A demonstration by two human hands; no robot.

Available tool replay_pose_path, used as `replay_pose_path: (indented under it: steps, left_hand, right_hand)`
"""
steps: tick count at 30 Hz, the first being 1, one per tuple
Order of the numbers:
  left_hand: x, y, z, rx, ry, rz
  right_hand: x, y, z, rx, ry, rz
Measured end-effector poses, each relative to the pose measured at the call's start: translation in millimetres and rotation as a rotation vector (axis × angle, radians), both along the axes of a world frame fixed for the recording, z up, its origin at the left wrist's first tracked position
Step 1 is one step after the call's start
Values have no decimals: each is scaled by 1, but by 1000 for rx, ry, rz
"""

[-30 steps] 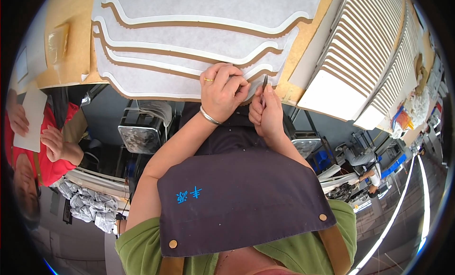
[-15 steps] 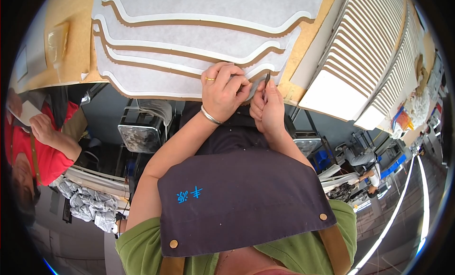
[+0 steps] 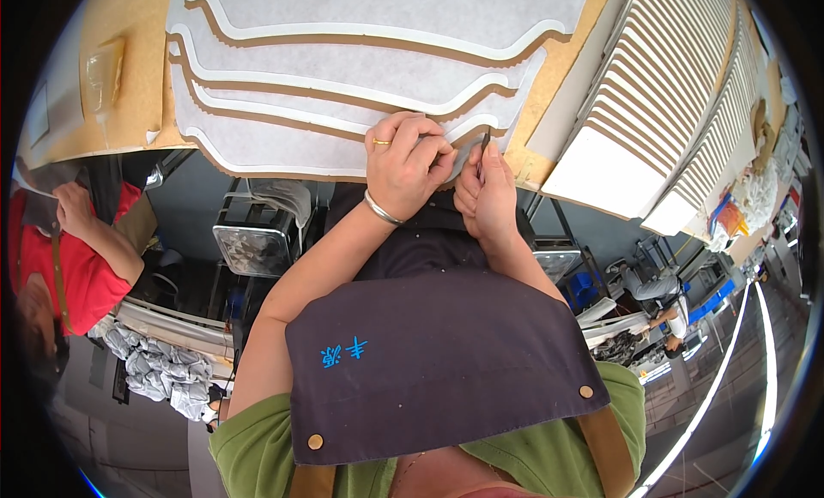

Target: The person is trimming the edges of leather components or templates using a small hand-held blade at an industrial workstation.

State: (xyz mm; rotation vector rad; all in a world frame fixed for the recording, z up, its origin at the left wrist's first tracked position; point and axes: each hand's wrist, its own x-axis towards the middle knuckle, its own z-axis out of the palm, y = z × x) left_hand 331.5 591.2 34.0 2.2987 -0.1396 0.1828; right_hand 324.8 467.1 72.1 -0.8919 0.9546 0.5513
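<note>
My left hand point(image 3: 405, 159), wearing a ring and a bangle, is curled over the lowest white strips near the sheet's front edge; what its fingertips grip is hidden. Just right of it, my right hand point(image 3: 485, 198) is closed round a slim dark blade-like tool point(image 3: 486, 140), pointing up beside a short curved end of a brown-edged white strip point(image 3: 472, 125). Several such long wavy strips point(image 3: 360, 43) lie on the pale fibrous sheet point(image 3: 343, 9), which rests on a tan board point(image 3: 528, 159).
Long rows of white-and-brown pieces point(image 3: 644, 95) lie at the right. A clear yellowish item point(image 3: 107, 73) is on the board at left. A metal stool point(image 3: 251, 245) stands below the bench. A co-worker in red point(image 3: 81, 275) is at left; another person point(image 3: 674, 322) is farther right.
My right hand and its tool have shifted slightly up and to the right; my left hand barely moved. The co-worker's hands and pale sheet at left moved up, partly out of sight.
</note>
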Motion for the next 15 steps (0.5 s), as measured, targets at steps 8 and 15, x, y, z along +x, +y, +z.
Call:
replay_pose_path:
  steps: [8,15]
  left_hand:
    - [0,-1,-1,5,-6,9]
    - [1,-1,0,0,3,11]
  right_hand:
    - [-5,-8,3,0,22,74]
    - [2,-9,4,-16,45,150]
